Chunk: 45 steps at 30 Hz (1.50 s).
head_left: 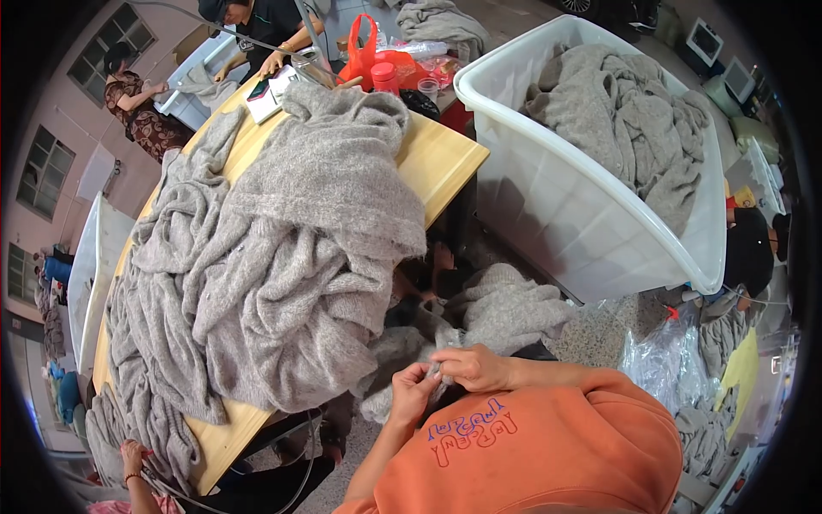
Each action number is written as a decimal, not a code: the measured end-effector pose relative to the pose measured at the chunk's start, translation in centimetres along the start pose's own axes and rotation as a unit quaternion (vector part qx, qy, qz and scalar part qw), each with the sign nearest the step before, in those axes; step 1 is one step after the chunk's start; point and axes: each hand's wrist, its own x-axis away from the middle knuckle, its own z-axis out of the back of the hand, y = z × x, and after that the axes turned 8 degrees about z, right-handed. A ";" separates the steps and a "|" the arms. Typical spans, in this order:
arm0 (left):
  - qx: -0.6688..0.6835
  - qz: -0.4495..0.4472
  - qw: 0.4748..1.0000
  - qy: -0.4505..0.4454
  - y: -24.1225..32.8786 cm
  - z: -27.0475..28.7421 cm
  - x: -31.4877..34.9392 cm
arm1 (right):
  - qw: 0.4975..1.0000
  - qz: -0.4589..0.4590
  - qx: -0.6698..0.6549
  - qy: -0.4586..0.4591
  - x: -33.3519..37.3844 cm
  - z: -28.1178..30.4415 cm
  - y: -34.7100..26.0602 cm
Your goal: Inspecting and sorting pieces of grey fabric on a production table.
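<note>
A grey knit garment [509,310] is bunched over my lap, below the table's edge. My left hand [413,390] pinches a small fold of it, fingers pressed together. Right beside it, my right hand [471,368] grips the same bit of knit between thumb and fingers. The two hands nearly touch in front of my orange sweatshirt. Whatever lies between the fingertips is too small to make out beyond the grey fabric. A big heap of grey knit garments [300,291] covers most of the wooden table [445,158] at the left.
A large white plastic bin [582,201] with more grey knitwear stands at the right. A red bag [360,51] and a red-lidded jar [384,77] sit at the table's far end. Another person's hand [134,454] touches knitwear at lower left; people work beyond the table.
</note>
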 end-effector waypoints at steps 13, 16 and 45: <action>-0.084 -0.065 0.992 0.069 -0.2 0.6 -0.1 | 0.984 -0.154 -0.080 -0.050 0.5 -1.1 0.7; -0.124 -0.088 0.985 0.081 -0.4 0.6 -0.2 | 0.976 -0.178 -0.089 -0.090 0.6 -1.4 1.1; -0.422 -0.400 0.781 0.227 -1.1 -1.4 -2.9 | 0.977 -0.125 0.173 0.025 0.0 -3.4 2.6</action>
